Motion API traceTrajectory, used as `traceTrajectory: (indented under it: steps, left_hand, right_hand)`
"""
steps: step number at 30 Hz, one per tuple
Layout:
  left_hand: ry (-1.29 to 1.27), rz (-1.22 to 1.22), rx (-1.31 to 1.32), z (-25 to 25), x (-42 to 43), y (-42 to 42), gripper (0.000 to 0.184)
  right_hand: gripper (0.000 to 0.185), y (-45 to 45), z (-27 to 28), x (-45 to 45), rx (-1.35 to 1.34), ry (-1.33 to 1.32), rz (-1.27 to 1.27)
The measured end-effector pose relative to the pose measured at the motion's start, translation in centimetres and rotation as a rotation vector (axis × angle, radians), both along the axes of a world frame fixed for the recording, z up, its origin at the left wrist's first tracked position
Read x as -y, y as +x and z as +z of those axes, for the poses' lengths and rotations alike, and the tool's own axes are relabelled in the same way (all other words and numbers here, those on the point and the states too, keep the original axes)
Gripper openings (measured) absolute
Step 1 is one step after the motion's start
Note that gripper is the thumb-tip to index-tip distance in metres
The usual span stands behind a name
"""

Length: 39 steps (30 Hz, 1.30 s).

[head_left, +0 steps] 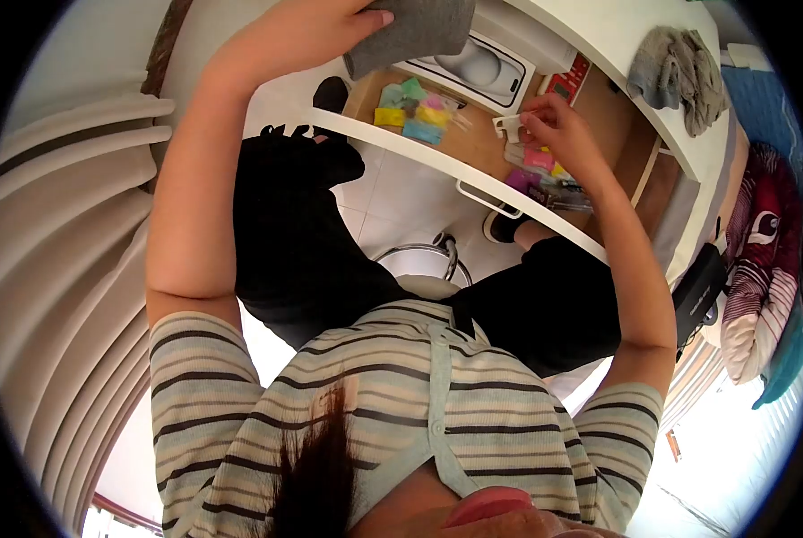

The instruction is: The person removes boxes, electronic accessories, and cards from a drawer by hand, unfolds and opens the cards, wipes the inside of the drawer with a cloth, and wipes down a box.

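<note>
My left hand (352, 27) is at the top edge of the view, its thumb pressed on a grey cloth (419, 34) that looks flat and folded. Part of that hand and the cloth is cut off by the frame. Inside an open drawer (545, 224), my right hand (558, 134) pinches a small white plastic piece (509, 126) whose kind I cannot make out. Below the right fingers lie small pink and purple packets (536, 160). A white box with a phone pictured on it (500, 76) lies at the drawer's back, partly covered by the cloth.
Several small coloured packets (419, 112) lie in the drawer's left part. A red calculator (567, 79) rests near its back. On the white desktop (639, 27) sits a crumpled grey cloth (679, 76). My legs are under the drawer's front; a pleated curtain (79, 224) hangs at left.
</note>
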State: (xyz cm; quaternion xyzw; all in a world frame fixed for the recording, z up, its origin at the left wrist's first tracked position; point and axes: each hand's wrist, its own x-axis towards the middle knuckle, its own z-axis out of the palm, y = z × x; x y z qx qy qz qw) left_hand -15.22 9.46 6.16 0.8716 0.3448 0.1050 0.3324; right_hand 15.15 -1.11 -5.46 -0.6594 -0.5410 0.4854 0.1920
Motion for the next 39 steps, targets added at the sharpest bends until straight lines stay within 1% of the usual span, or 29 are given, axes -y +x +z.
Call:
traceTrajectory:
  steps: [1,5,6,7,8,9,11,12,14,17,18,19,20,21,22,23,24,25,26,27,28,29,30,31,32,34,35,37,39]
  left_hand:
    - [-0.024,-0.011,0.042,0.1,0.0,-0.2,0.024]
    - [0.024,-0.057,0.249,1.6,0.0,0.9,0.022]
    - [-0.136,0.066,0.371,1.2,0.4,1.2,0.02]
    - [-0.289,0.178,0.492,1.3,0.4,1.6,0.018]
    - [-0.286,0.178,0.491,1.3,0.3,1.6,0.018]
    - [-0.333,0.258,0.511,1.2,-0.2,1.7,0.017]
    - [-0.424,0.429,0.563,1.1,-1.5,3.1,0.018]
    - [-0.417,0.428,0.568,0.7,-2.0,4.1,0.018]
    - [-0.589,0.525,0.669,-0.1,-2.5,5.8,0.023]
    - [-0.666,0.466,0.695,-1.2,-2.7,8.8,0.029]
    - [-0.691,0.315,0.769,-1.8,-2.8,9.5,0.041]
    - [-0.763,0.22,0.861,-2.3,-2.6,10.3,0.048]
    - [-0.83,0.116,0.952,-2.6,-2.6,11.0,0.054]
    - [-0.833,0.122,0.951,-2.9,-2.6,11.5,0.054]
    - [-0.704,0.166,0.931,-3.4,-2.5,11.6,0.059]
    - [-0.566,0.194,0.909,-3.6,-2.6,11.8,0.064]
    - [-0.571,0.204,0.907,-3.4,-2.5,11.5,0.064]
    - [-0.402,0.21,0.802,-3.1,-2.0,10.8,0.067]
    - [-0.219,0.192,0.698,-2.2,-2.2,10.6,0.069]
    - [-0.118,0.292,0.623,-1.2,-1.8,10.3,0.054]
    - [-0.121,0.295,0.619,-1.1,-1.8,10.0,0.054]
    - [0.045,0.301,0.583,-1.0,-1.9,9.4,0.043]
    - [0.211,0.304,0.545,-0.9,-2.0,8.9,0.033]
    - [0.174,0.268,0.581,-0.2,-1.5,8.4,0.02]
    - [0.179,0.265,0.58,0.6,-0.8,7.8,0.02]
    - [0.058,0.041,0.085,1.7,0.0,6.8,0.02]
    - [0.131,-0.048,-0.038,-0.3,0.3,6.5,0.027]
    - [0.206,-0.086,-0.083,-3.0,0.9,5.4,0.024]
    - [0.282,-0.116,-0.125,-4.3,1.0,4.9,0.022]
  right_hand:
    - [0.018,-0.6,0.8,-0.2,-0.142,-0.08,-0.03]
    - [0.018,-1.9,6.4,1.0,-0.346,0.033,-0.038]
    - [0.018,-1.6,7.3,0.9,-0.335,0.044,-0.04]
    - [0.018,-1.3,9.0,0.7,-0.334,0.226,-0.1]
    - [0.019,-1.3,10.0,0.5,-0.345,0.388,-0.152]
    - [0.02,-0.2,10.3,-0.4,-0.175,0.507,-0.162]
    - [0.02,1.1,10.9,-2.6,-0.102,0.628,-0.181]
    - [0.02,1.5,10.9,-3.7,-0.027,0.738,-0.199]
    - [0.023,2.0,10.9,-5.1,0.063,0.71,-0.238]
    - [0.028,3.1,10.3,-6.8,0.238,0.644,-0.277]
    - [0.029,3.4,9.9,-7.0,0.321,0.614,-0.276]
    - [0.025,3.3,9.4,-6.6,0.326,0.854,-0.234]
    - [0.025,3.4,9.4,-6.1,0.326,0.854,-0.234]
    - [0.023,3.0,9.7,-5.1,0.444,1.014,-0.232]
    - [0.02,2.4,9.7,-4.0,0.558,1.164,-0.223]
    - [0.02,1.8,9.6,-2.7,0.558,1.163,-0.222]
    - [0.02,1.0,9.0,-1.1,0.468,1.039,-0.126]
    - [0.02,0.1,8.0,0.3,0.373,0.898,-0.025]
    - [0.02,-0.3,7.4,0.8,0.374,0.897,-0.024]
    - [0.021,-0.8,6.7,1.3,0.312,0.7,0.012]
    - [0.023,-1.1,5.8,1.8,0.251,0.509,0.046]
    - [0.023,-0.8,4.1,1.8,0.248,0.508,0.045]
    - [0.026,-0.3,2.0,1.4,0.1,0.327,0.024]
    - [0.029,-0.4,1.2,0.9,-0.048,0.146,0.002]
    - [0.029,-0.5,0.8,0.5,-0.051,0.151,0.0]
    - [0.037,-1.9,0.7,-0.3,-0.155,-0.023,-0.11]
    - [0.037,-2.0,0.1,-0.7,-0.156,-0.022,-0.113]
    - [0.043,-2.2,-1.2,-1.4,-0.378,-0.116,-0.319]
    - [0.045,-1.7,-1.2,-1.7,-0.424,-0.198,-0.36]
